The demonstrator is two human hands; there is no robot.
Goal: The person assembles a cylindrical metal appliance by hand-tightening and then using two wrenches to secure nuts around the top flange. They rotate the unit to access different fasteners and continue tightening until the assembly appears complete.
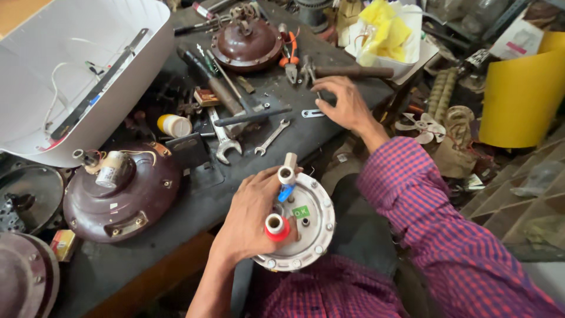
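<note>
My left hand grips a round silver metal flange plate held over my lap. Two pipe stubs stick up from the plate, one with a red collar and one with a blue collar, and a small green sticker sits between them. My right hand reaches out over the dark workbench, fingers curled down near a small flat metal bracket and a hammer handle. Whether its fingers pinch something small I cannot tell.
On the bench lie spanners, a screwdriver, orange-handled pliers, and two brown domed motor housings. A white casing stands at left, a yellow drum at right, clutter beyond the bench edge.
</note>
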